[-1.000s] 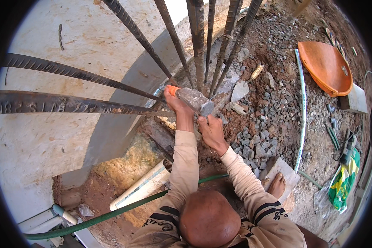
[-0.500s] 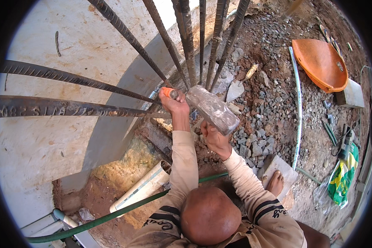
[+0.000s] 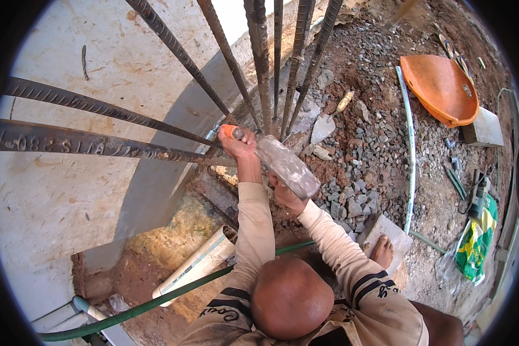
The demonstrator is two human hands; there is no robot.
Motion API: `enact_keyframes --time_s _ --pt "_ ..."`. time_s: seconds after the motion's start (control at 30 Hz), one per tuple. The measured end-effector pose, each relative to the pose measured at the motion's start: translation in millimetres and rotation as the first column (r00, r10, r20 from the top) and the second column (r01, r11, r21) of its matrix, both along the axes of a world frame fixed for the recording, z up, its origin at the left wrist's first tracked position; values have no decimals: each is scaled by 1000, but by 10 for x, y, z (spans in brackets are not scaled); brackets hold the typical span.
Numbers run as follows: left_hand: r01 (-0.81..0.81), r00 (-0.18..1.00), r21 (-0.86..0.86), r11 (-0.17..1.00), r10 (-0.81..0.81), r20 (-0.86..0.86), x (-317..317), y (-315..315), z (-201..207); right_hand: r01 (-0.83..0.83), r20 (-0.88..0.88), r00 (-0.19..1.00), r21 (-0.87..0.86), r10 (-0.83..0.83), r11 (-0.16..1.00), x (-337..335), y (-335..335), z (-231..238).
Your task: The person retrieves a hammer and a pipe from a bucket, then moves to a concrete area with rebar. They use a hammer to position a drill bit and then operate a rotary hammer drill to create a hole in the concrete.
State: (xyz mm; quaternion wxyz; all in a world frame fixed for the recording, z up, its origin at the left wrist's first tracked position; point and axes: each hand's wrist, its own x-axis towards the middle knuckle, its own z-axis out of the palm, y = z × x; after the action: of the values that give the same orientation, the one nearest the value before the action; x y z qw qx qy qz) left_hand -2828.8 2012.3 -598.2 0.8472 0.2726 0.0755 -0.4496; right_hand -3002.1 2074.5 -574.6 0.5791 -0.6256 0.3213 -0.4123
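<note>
My left hand (image 3: 240,144) is wrapped round a chisel with an orange grip (image 3: 232,132); its metal end points up toward me and its lower part is hidden. In my right hand (image 3: 288,196) is a heavy club hammer (image 3: 287,167), its big dusty head just right of my left hand. Most of the hammer's handle is hidden under the head. Ribbed steel bars (image 3: 261,69) rise around the spot where my hands are, beside a grey-and-white wall (image 3: 173,155).
To the right lie broken stones (image 3: 357,199), a trowel (image 3: 324,127), a white pipe (image 3: 412,155), an orange basin (image 3: 438,86) and a concrete block (image 3: 483,130). A cream pipe (image 3: 196,265) and a green hose (image 3: 127,314) lie lower left. A green-yellow bag (image 3: 477,245) sits far right.
The hammer and my right hand have moved left and slightly down in the picture. My left hand keeps its grip on the chisel, and the whole view has shifted a little.
</note>
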Motion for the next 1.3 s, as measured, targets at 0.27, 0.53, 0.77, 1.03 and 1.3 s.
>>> enact_keyframes --time_s 0.27,0.53,0.77,1.03,1.3 --pt "-247 963 218 944 215 160 315 117 177 14 -3 1000 -213 -15 977 131 -45 568" --pt "-265 964 295 918 247 98 98 2 271 -92 -344 937 -82 59 992 116 -322 593" --pt "-264 964 222 939 249 92 77 -39 114 -105 -400 916 -168 29 980 186 -424 502" --pt "-221 975 288 932 212 61 14 -48 213 -20 -301 954 -72 -2 997 256 -233 375" --pt "-203 979 272 941 189 77 -94 -100 300 48 27 999 -66 -47 997 40 -73 284"
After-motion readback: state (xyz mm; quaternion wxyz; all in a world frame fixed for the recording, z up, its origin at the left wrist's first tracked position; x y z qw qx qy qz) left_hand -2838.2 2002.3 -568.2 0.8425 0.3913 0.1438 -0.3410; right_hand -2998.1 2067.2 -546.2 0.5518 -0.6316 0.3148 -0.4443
